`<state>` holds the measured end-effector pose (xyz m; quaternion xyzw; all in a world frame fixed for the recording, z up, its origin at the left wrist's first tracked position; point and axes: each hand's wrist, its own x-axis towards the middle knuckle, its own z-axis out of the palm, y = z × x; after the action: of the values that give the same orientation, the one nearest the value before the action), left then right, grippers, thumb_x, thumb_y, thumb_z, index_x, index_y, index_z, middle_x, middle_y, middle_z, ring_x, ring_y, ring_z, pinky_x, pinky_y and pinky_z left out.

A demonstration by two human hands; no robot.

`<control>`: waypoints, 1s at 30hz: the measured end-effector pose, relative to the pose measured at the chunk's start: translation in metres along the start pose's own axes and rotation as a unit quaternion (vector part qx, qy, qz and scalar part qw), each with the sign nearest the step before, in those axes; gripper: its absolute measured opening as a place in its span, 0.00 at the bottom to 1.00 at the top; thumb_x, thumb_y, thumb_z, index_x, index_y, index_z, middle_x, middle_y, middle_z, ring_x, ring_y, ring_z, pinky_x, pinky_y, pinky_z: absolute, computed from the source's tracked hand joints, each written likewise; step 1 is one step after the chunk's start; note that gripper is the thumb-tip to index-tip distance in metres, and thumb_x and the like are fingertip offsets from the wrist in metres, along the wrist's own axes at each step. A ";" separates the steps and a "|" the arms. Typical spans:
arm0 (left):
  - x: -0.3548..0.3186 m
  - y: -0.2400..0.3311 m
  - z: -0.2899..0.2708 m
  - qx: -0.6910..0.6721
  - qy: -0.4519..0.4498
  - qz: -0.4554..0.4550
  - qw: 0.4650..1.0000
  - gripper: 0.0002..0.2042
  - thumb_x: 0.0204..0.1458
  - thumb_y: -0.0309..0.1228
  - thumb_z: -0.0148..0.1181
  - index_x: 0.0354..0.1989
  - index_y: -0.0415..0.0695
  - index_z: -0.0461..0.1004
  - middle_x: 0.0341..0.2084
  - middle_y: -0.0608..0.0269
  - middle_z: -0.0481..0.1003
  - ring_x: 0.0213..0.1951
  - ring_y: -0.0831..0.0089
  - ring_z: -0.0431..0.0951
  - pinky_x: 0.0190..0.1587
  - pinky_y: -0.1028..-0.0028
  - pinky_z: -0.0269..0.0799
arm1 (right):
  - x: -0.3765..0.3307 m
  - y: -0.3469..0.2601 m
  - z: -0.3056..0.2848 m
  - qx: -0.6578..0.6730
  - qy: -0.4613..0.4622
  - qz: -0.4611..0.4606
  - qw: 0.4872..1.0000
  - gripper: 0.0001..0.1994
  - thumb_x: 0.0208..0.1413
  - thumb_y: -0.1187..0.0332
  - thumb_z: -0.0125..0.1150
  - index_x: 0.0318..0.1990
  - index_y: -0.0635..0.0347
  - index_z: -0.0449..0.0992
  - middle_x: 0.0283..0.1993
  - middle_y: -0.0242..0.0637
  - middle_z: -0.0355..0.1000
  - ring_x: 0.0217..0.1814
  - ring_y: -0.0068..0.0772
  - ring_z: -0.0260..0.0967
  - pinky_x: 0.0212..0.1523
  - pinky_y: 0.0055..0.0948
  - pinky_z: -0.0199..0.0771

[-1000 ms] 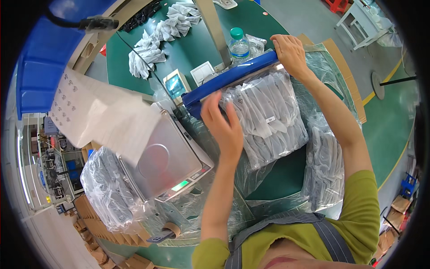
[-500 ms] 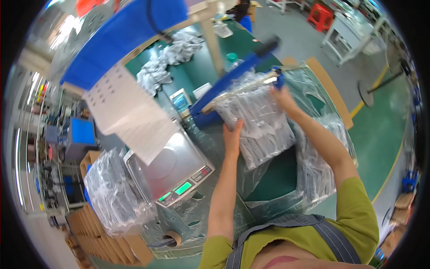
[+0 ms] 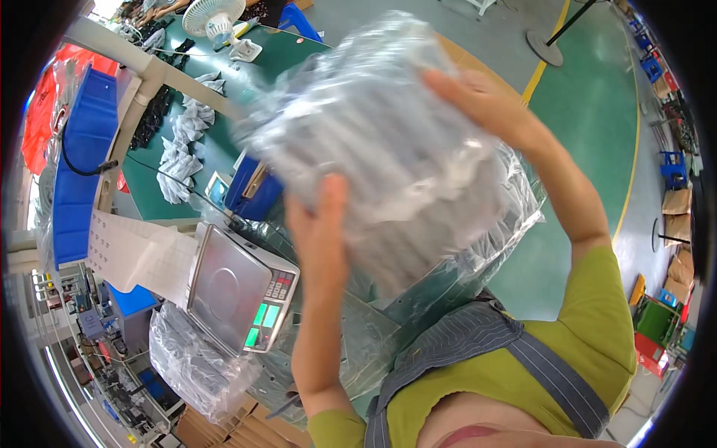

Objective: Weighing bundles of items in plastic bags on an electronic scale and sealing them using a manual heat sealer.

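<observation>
Holding the clear bag (image 3: 381, 149) aloft, to the right of the scale (image 3: 228, 287). Probably best pressing evenly from both sides, avoiding slips. Clasping the side nearer the scale with left hand (image 3: 317, 231), thumb apart from fingers; gripping the farther side with right hand (image 3: 493, 108), holding that elbow bent.

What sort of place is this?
It looks like a factory or workshop, perhaps a packing area: the left hand and right hand hold a filled clear plastic bag, a scale with lit displays stands close by, and a yellow line marks the floor.
</observation>
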<state>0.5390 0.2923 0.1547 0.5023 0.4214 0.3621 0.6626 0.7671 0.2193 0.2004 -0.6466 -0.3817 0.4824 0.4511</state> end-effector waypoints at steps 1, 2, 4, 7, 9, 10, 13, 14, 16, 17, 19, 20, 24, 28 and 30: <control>-0.005 -0.009 0.015 0.064 -0.002 -0.010 0.998 0.24 0.52 0.39 0.57 0.50 0.34 0.63 0.45 0.54 0.68 0.44 0.68 0.70 0.48 0.71 0.64 | -0.014 0.007 -0.012 -0.006 0.050 -0.004 0.999 0.28 0.54 0.46 0.50 0.52 0.61 0.68 0.45 0.32 0.70 0.46 0.23 0.65 0.47 0.23 0.65; -0.013 -0.009 0.036 0.147 -0.045 -0.013 0.988 0.26 0.51 0.41 0.58 0.49 0.32 0.63 0.44 0.53 0.69 0.44 0.67 0.70 0.50 0.70 0.63 | -0.027 0.017 -0.025 -0.013 0.103 -0.006 0.995 0.27 0.55 0.47 0.50 0.53 0.61 0.68 0.45 0.31 0.69 0.46 0.22 0.65 0.47 0.22 0.65; -0.019 -0.060 0.069 -0.036 -0.073 -0.085 0.993 0.25 0.49 0.43 0.59 0.47 0.33 0.64 0.41 0.52 0.71 0.44 0.66 0.70 0.48 0.69 0.63 | -0.041 0.048 -0.048 -0.038 0.144 -0.008 0.989 0.27 0.55 0.48 0.50 0.54 0.61 0.67 0.46 0.31 0.69 0.47 0.21 0.64 0.49 0.20 0.63; -0.024 -0.109 0.098 -0.034 -0.099 -0.087 0.991 0.26 0.49 0.43 0.59 0.48 0.32 0.63 0.41 0.50 0.71 0.43 0.63 0.71 0.48 0.69 0.63 | -0.051 0.110 -0.076 -0.085 0.160 0.040 0.983 0.27 0.56 0.48 0.49 0.53 0.60 0.67 0.45 0.31 0.69 0.47 0.21 0.64 0.49 0.20 0.62; -0.025 -0.104 0.098 0.037 -0.129 -0.059 0.989 0.27 0.49 0.42 0.58 0.49 0.31 0.62 0.44 0.46 0.68 0.45 0.59 0.70 0.48 0.68 0.64 | -0.047 0.134 -0.082 -0.019 0.199 0.136 0.970 0.25 0.57 0.49 0.49 0.52 0.61 0.68 0.45 0.32 0.69 0.46 0.22 0.63 0.49 0.22 0.61; -0.024 -0.104 0.093 0.037 -0.109 -0.059 0.992 0.27 0.49 0.42 0.58 0.49 0.31 0.62 0.44 0.46 0.68 0.45 0.59 0.70 0.48 0.68 0.64 | -0.046 0.141 -0.088 -0.021 0.179 0.134 0.974 0.25 0.57 0.49 0.49 0.52 0.61 0.68 0.45 0.32 0.69 0.46 0.22 0.63 0.49 0.22 0.61; -0.025 -0.126 0.053 0.214 -0.036 0.097 0.971 0.22 0.51 0.40 0.55 0.47 0.34 0.64 0.46 0.44 0.63 0.48 0.56 0.66 0.50 0.64 0.62 | -0.027 0.139 -0.078 -0.323 0.240 0.062 0.913 0.26 0.55 0.46 0.48 0.42 0.64 0.70 0.42 0.42 0.71 0.45 0.35 0.66 0.48 0.30 0.63; -0.031 -0.105 0.028 0.227 0.000 0.095 0.969 0.22 0.51 0.40 0.55 0.47 0.34 0.64 0.46 0.44 0.63 0.48 0.56 0.66 0.50 0.64 0.62 | -0.028 0.141 -0.079 -0.366 0.297 0.019 0.882 0.25 0.56 0.48 0.46 0.46 0.63 0.70 0.44 0.47 0.70 0.48 0.42 0.66 0.50 0.32 0.62; -0.057 -0.041 -0.027 0.145 -0.170 0.108 0.969 0.19 0.51 0.38 0.55 0.46 0.39 0.66 0.46 0.50 0.65 0.47 0.58 0.67 0.49 0.65 0.62 | -0.040 0.132 -0.080 -0.489 0.363 -0.177 0.773 0.18 0.58 0.60 0.50 0.51 0.61 0.68 0.49 0.42 0.69 0.50 0.39 0.66 0.51 0.33 0.64; -0.067 -0.020 -0.061 0.264 -0.082 0.197 0.941 0.17 0.50 0.35 0.56 0.46 0.40 0.67 0.45 0.52 0.66 0.45 0.60 0.68 0.47 0.67 0.64 | -0.047 0.114 -0.056 -0.437 0.347 -0.198 0.806 0.16 0.57 0.64 0.50 0.50 0.61 0.69 0.49 0.41 0.69 0.50 0.36 0.66 0.50 0.31 0.64; -0.097 0.025 -0.144 0.313 0.097 0.237 0.915 0.15 0.45 0.26 0.58 0.44 0.40 0.68 0.40 0.56 0.69 0.39 0.67 0.71 0.42 0.70 0.67 | -0.056 0.091 0.003 -0.404 0.329 -0.216 0.825 0.15 0.57 0.67 0.50 0.50 0.62 0.69 0.49 0.40 0.69 0.49 0.33 0.67 0.49 0.29 0.65; -0.114 0.037 -0.203 0.364 0.220 0.251 0.870 0.13 0.46 0.25 0.56 0.42 0.41 0.70 0.36 0.57 0.70 0.35 0.69 0.72 0.41 0.71 0.66 | -0.055 0.087 0.037 -0.352 0.255 -0.232 0.870 0.14 0.58 0.68 0.50 0.50 0.61 0.69 0.48 0.38 0.70 0.48 0.31 0.67 0.48 0.27 0.65; -0.220 0.051 -0.447 0.577 0.481 0.171 0.638 0.14 0.53 0.35 0.52 0.43 0.37 0.70 0.38 0.54 0.71 0.41 0.64 0.70 0.47 0.68 0.63 | -0.063 0.049 0.226 -0.211 -0.072 -0.228 0.948 0.09 0.57 0.71 0.51 0.43 0.61 0.72 0.41 0.34 0.72 0.42 0.26 0.69 0.44 0.23 0.66; -0.293 -0.003 -0.584 0.635 0.540 0.016 0.552 0.18 0.53 0.42 0.52 0.41 0.36 0.71 0.33 0.56 0.72 0.38 0.66 0.72 0.43 0.70 0.67 | -0.083 0.041 0.400 -0.092 -0.342 -0.204 0.913 0.10 0.56 0.68 0.51 0.41 0.63 0.72 0.36 0.35 0.72 0.38 0.25 0.70 0.40 0.23 0.68; -0.295 -0.010 -0.598 0.235 0.427 -0.077 0.870 0.18 0.53 0.43 0.53 0.38 0.38 0.72 0.23 0.65 0.70 0.27 0.75 0.71 0.31 0.78 0.68 | -0.089 0.048 0.470 -0.053 -0.400 -0.166 0.900 0.10 0.57 0.67 0.51 0.41 0.63 0.72 0.35 0.35 0.72 0.37 0.26 0.70 0.39 0.23 0.68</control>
<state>-0.1242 0.2393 0.1188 0.4058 0.7730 0.3792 0.3065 0.2934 0.2229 0.1199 -0.3494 -0.6566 0.5976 0.2992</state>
